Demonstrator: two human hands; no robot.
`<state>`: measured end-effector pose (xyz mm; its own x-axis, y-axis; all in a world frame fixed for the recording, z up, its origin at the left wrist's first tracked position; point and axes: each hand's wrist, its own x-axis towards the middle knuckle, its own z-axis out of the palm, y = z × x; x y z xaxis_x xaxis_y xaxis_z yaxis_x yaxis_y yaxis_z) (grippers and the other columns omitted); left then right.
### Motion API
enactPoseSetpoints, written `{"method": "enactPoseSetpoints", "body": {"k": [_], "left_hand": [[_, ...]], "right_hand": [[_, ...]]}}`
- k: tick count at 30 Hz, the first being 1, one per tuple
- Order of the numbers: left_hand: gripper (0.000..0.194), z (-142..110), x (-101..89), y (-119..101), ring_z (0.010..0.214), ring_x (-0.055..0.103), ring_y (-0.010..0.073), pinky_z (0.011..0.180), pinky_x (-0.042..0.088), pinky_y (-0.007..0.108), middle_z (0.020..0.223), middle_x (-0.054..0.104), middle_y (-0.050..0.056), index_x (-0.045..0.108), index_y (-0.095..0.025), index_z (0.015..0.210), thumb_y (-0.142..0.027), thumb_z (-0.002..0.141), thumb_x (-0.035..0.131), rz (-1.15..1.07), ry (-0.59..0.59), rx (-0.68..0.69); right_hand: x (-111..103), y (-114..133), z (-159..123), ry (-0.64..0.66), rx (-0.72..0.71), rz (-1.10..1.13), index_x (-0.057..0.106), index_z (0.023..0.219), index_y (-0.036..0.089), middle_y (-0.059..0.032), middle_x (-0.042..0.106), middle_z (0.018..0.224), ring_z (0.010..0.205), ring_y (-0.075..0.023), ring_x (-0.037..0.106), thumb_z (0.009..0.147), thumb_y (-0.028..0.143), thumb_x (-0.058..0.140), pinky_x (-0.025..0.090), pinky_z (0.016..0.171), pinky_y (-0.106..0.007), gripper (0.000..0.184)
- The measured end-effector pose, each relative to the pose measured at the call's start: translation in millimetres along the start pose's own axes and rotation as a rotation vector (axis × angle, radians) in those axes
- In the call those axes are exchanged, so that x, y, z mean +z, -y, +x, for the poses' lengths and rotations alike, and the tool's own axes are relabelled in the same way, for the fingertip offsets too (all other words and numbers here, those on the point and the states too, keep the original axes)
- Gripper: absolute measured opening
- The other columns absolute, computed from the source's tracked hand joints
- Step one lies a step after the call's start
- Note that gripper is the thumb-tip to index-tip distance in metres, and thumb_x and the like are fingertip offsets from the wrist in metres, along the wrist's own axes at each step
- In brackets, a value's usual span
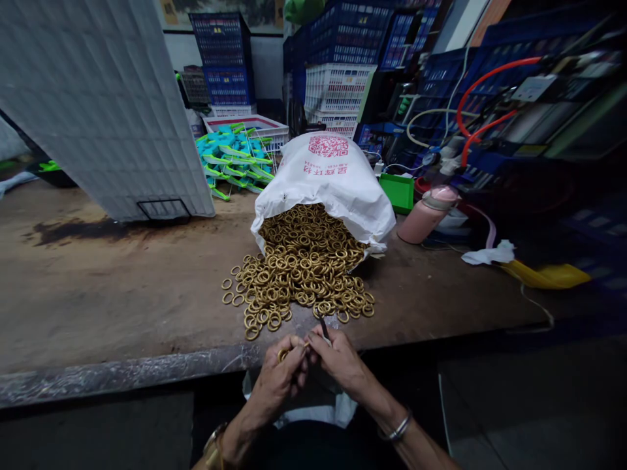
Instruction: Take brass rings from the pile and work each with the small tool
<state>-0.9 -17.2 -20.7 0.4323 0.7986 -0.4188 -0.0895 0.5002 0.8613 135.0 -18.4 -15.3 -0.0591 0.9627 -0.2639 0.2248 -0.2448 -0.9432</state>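
A white sack (327,176) lies on its side on the brown workbench (98,287), spilling a heap of brass rings (298,271) toward me. Just over the bench's near edge, my left hand (280,375) pinches one brass ring (283,354) between its fingers. My right hand (340,359) is closed round a thin dark tool (324,326) whose tip points up toward the heap. Both hands meet close together, the tool next to the ring.
A large white grid-patterned panel (102,98) leans at the left. Teal and green plastic parts (232,160) are piled behind. A pink bottle (426,215), green box (398,192), yellow cloth (548,275), hoses and stacked blue crates (223,49) crowd the right and back.
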Motion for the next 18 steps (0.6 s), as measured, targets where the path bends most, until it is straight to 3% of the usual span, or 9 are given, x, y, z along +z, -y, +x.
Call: {"method": "enactPoseSetpoints", "body": {"k": [6,9,12,15,18], "left_hand": [[0.034,-4,2.7,-5,0.040,0.037,0.0039,0.036,0.019,0.015,0.055,0.045,-0.006,0.049,-0.017,0.073,-0.050,0.070,0.056,-0.053,-0.002,-0.012],[0.034,-4,3.0,-5,0.040,0.038,0.0038,0.037,0.020,0.015,0.054,0.045,-0.006,0.046,-0.018,0.073,-0.050,0.069,0.056,-0.069,-0.037,-0.016],[0.035,-3,3.3,-4,0.039,0.038,0.0039,0.036,0.021,0.014,0.053,0.045,-0.006,0.044,-0.018,0.071,-0.051,0.069,0.056,-0.034,-0.071,0.006],[0.036,-2,3.5,-2,0.040,0.040,0.0043,0.036,0.023,0.014,0.053,0.044,-0.006,0.044,-0.018,0.068,-0.052,0.071,0.054,0.011,-0.087,0.046],[0.034,-5,3.2,-2,0.040,0.039,0.0041,0.036,0.025,0.014,0.053,0.044,-0.006,0.044,-0.017,0.066,-0.049,0.072,0.055,0.037,-0.076,0.078]], "right_hand": [[-3,-8,2,-0.048,-0.039,-0.095,0.054,0.072,0.016,0.0037,0.050,0.052,0.050,-0.0096,0.046,0.082,0.033,0.037,0.035,0.052,-0.020,0.026],[-4,-12,-1,-0.109,-0.112,-0.330,0.053,0.071,0.018,0.0011,0.053,0.057,0.056,-0.0119,0.049,0.081,0.028,0.035,0.035,0.056,-0.021,0.024],[-1,-14,-6,-0.064,-0.157,-0.583,0.054,0.077,0.019,-0.0006,0.059,0.066,0.062,-0.0132,0.053,0.073,0.014,0.038,0.033,0.059,-0.021,0.018],[1,-14,-11,-0.014,-0.136,-0.752,0.054,0.086,0.021,-0.0007,0.063,0.072,0.066,-0.0140,0.056,0.063,0.005,0.038,0.032,0.060,-0.021,0.032],[1,-16,-11,-0.023,-0.118,-0.885,0.053,0.090,0.020,-0.0020,0.064,0.074,0.069,-0.0152,0.058,0.062,0.004,0.038,0.030,0.059,-0.022,0.036]]}}
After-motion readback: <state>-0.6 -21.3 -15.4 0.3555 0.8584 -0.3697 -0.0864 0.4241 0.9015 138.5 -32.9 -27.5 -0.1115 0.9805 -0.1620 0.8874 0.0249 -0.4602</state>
